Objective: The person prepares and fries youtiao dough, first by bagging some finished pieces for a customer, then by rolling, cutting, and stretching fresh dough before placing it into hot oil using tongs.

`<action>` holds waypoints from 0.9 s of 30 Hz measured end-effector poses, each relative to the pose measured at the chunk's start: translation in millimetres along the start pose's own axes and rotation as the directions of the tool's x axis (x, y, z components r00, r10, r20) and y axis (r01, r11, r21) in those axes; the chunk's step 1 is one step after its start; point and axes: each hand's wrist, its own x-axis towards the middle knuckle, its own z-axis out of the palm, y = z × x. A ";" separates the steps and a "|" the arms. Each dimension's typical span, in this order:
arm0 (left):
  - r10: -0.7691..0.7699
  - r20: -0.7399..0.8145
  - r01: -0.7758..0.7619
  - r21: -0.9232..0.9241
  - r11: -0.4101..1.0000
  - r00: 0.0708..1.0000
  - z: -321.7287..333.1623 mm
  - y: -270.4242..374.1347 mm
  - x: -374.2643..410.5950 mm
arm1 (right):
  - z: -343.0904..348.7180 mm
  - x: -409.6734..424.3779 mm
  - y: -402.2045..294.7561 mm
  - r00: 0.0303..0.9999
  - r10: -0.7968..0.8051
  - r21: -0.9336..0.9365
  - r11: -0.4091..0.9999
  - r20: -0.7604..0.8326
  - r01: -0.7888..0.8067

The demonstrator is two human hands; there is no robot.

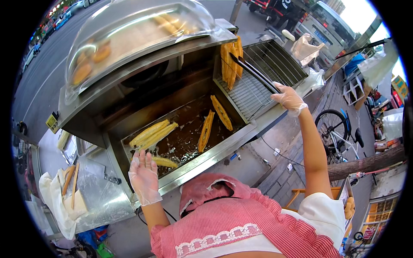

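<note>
My right hand (288, 98), in a clear plastic glove, holds long black-handled tongs (258, 75). The tongs' tips touch fried dough sticks (229, 61) that stand upright together at the left end of a wire draining rack (246, 100). My left hand (144, 175), gloved too, is held flat with nothing in it over the near left corner of the oil fryer (180, 129). Beside its fingertips float pale yellow dough sticks (151, 133), and another pale one (164, 162) lies partly behind the hand. Two browner sticks (206, 130) float at the right of the oil.
A steel hood with a clear cover (135, 42) holding fried food rises behind the fryer. At left, a metal worktop (106, 203) bears a white cloth (55, 200) and wooden rolling pins (68, 180). A yellow timer (52, 122) hangs at the hood's left. A bicycle (337, 132) stands at right.
</note>
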 end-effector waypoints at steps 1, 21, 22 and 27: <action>0.003 -0.018 -0.003 -0.002 1.000 1.000 -0.3 1.0 0.5 | 6.3 0.2 -3.9 1.000 0.017 -0.039 0.999 0.000 -0.017; 0.041 -0.080 -0.042 -0.004 0.999 0.996 -28.5 27.1 1.2 | 227.4 29.1 -57.1 0.667 -0.082 -0.659 0.106 0.741 0.745; 0.051 -0.089 -0.052 -0.010 0.999 0.995 -33.6 28.1 -1.4 | 248.7 37.0 -52.3 0.641 -0.066 -0.639 0.054 0.764 0.767; 0.096 -0.151 -0.097 0.002 0.995 0.984 -39.6 31.8 -10.2 | 277.5 42.1 -63.6 0.574 0.067 -0.575 -0.016 0.816 0.818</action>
